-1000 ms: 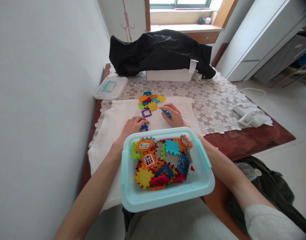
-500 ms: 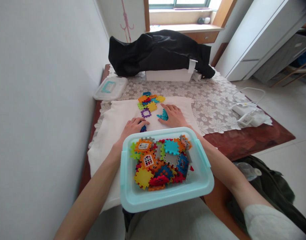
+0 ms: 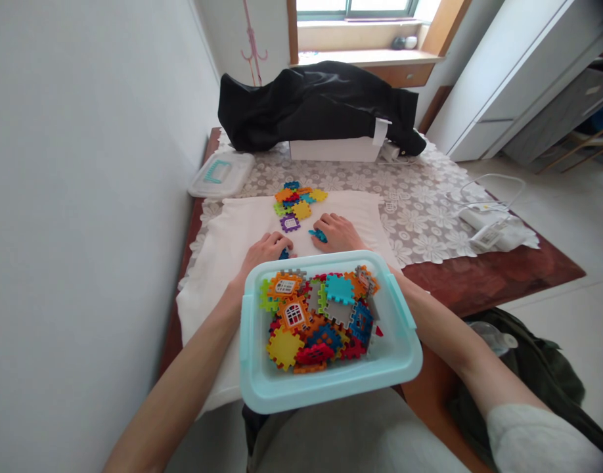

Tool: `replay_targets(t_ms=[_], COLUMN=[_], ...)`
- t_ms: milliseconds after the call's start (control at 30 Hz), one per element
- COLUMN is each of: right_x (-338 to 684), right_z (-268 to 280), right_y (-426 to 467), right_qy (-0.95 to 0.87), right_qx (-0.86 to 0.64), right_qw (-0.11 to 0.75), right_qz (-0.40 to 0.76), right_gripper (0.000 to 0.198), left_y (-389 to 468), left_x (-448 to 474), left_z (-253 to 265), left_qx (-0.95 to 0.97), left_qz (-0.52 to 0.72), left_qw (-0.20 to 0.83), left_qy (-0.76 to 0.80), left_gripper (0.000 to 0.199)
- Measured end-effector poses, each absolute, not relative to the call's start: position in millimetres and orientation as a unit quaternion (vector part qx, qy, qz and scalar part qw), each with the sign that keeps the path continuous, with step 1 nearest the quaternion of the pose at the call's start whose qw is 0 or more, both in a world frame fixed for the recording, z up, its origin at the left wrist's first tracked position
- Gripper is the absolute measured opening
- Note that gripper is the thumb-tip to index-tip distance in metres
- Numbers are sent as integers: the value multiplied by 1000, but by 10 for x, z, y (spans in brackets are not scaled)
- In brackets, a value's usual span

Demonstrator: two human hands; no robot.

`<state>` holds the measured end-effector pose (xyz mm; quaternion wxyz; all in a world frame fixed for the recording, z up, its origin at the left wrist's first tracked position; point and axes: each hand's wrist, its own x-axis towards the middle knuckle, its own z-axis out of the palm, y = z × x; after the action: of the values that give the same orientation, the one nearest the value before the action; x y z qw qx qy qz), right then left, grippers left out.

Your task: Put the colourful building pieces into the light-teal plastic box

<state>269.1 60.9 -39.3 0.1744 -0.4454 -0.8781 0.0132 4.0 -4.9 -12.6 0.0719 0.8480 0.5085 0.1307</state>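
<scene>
My left hand (image 3: 265, 251) pinches a dark blue piece (image 3: 284, 253) on the white cloth (image 3: 223, 243). My right hand (image 3: 337, 231), at its 3 o'clock, grips a teal piece (image 3: 318, 234). Looks like mid-join; next they need edges lined up and pressed together.

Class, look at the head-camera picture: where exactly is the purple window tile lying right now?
The purple window tile lies on the white cloth, just beyond the left hand and left of the right hand, at the near edge of the loose tile pile.
</scene>
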Motion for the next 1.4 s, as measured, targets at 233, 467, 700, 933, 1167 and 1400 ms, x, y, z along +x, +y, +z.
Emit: replay_targets(t_ms=[233, 467, 700, 933, 1167, 1400], right_x=[2678, 2691, 2701, 2741, 2796, 2805], right_z=[-350, -359, -307, -269, -309, -308], right_y=[566, 563, 557, 560, 562, 580], right_qy=[-878, -866, -892, -897, -886, -872], right_qx=[-441, -446, -412, -402, -389, -411], right_qw=[182, 216, 184, 182, 253, 265], right_qz=[30, 62, 35, 19, 1, 23], right_gripper=[16, 15, 10, 22, 23, 22], left_y=[-159, -143, -120, -53, -72, -86], left_x=[97, 86, 53, 13, 38, 61], left_z=[107, 95, 45, -35, -19, -68], left_qx=[852, 850, 852, 848, 845, 826], left_qz=[135, 114, 113, 102, 103, 131], left_qw=[123, 125, 116, 108, 104, 95], left_qy=[491, 499, 497, 508, 514, 540], left_gripper=[12, 3, 6, 14, 20, 35])
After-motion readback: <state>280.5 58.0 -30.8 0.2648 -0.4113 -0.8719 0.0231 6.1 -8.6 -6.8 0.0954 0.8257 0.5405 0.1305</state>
